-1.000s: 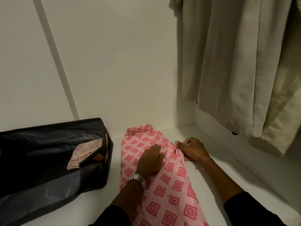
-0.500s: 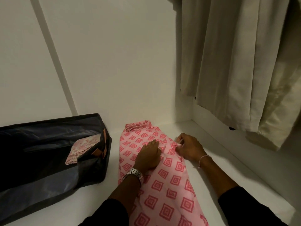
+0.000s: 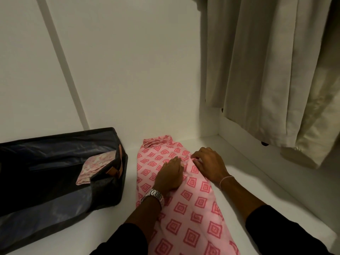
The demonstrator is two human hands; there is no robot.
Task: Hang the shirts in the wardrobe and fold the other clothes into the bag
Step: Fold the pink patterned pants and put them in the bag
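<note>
A pink garment with a red diamond pattern [image 3: 189, 214] lies lengthwise on the white wardrobe floor [image 3: 244, 183]. My left hand [image 3: 170, 174], with a metal watch at the wrist, presses flat on its middle. Just to the right, my right hand [image 3: 209, 164] has its fingers curled over a raised fold of the same garment and pinches it. An open dark blue bag [image 3: 55, 162] stands at the left, a short gap from the garment. A folded pale floral cloth [image 3: 95, 166] lies inside it. Beige shirts [image 3: 266, 70] hang at the upper right.
The wardrobe's white back wall [image 3: 138, 80] rises right behind the garment and the bag. A low white ledge [image 3: 244, 144] runs along the right side under the hanging shirts. A bare strip of floor lies between the bag and the garment.
My right hand has moved left onto the garment's edge, closing towards my left hand and gathering a fold. My left hand has stayed pressed on the cloth. The view has tilted slightly.
</note>
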